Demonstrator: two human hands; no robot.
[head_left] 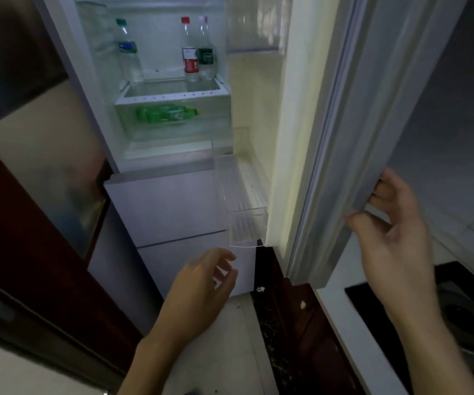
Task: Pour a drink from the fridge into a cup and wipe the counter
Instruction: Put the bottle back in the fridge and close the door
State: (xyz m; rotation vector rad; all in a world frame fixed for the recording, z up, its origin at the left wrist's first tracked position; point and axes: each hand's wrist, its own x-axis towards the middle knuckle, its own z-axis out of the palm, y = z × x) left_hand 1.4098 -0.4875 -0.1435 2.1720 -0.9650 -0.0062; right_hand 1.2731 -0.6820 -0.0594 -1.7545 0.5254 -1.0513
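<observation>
Head view, step: right hand (392, 220) grasps edge of open fridge door (344, 138).
Left hand (201, 283): released, empty.
Next: reach bottles (190, 61), upper centre.

Single wide view from my head, tilted forward and down, close to the open fridge (173, 206) ahead, its door (295, 109) at right, my left hand (198, 292) and right hand (392, 232) low in frame.

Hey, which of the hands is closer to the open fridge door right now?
Right. The right hand grips the fridge door at its outer edge; the left hand hangs free, lower down, in front of the lower drawers.
</observation>
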